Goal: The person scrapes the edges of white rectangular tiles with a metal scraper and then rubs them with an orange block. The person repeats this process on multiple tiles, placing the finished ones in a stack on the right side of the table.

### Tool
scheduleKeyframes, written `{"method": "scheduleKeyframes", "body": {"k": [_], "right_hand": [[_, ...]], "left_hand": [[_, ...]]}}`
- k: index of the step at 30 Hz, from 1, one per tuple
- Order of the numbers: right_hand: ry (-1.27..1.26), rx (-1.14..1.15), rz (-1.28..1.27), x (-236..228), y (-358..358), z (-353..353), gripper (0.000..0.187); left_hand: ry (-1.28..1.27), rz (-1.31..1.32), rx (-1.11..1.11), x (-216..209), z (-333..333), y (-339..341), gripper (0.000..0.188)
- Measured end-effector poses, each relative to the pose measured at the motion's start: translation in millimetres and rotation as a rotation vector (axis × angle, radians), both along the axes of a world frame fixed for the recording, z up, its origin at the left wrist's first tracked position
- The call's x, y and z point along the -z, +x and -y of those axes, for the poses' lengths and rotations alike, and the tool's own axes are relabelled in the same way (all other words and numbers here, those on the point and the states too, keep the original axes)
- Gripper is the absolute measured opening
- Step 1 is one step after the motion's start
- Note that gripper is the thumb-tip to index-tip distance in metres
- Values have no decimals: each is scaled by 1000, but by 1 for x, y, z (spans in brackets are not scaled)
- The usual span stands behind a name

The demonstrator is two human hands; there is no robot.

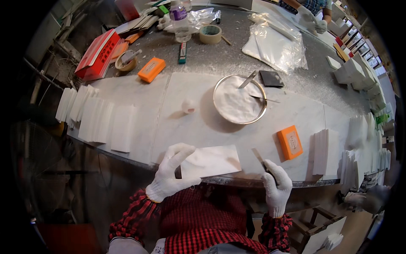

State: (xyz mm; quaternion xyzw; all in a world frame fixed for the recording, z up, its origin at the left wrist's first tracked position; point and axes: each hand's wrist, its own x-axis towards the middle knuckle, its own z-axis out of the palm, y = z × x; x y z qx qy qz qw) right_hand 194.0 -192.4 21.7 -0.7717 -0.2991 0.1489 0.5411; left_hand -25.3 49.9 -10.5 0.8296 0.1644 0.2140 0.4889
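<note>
Fingers of the left hand [171, 172] grip a white slab [211, 161]; the right hand's [277, 186] clasp a bladed tool [257, 155] at its three o'clock. Apparent step: steadying; next likely needs level blade contact.

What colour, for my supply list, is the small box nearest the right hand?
The small box is mostly orange; it shows best in the head view.

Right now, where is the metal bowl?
In the head view, the metal bowl stands on the table right of centre, beyond the white slab at the left hand, beside a dark square pad.
</note>
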Motion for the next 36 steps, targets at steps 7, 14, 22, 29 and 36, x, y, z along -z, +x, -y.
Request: {"method": "scheduleKeyframes", "body": {"k": [7, 14, 22, 29, 36], "right_hand": [[-24, -88, 136, 20, -35, -30, 32], [-30, -44, 265, 26, -61, -56, 35], [32, -109, 281, 33, -66, -49, 38], [140, -301, 363, 23, -86, -54, 46], [-53, -441, -247, -7, -92, -50, 49]], "left_hand": [[367, -18, -86, 15, 9, -9, 86], [535, -155, -578, 47, 80, 12, 98], [212, -14, -589, 9, 79, -8, 94], [-860, 0, -312, -37, 54, -10, 41], [-689, -50, -361, -32, 64, -3, 15]]}}
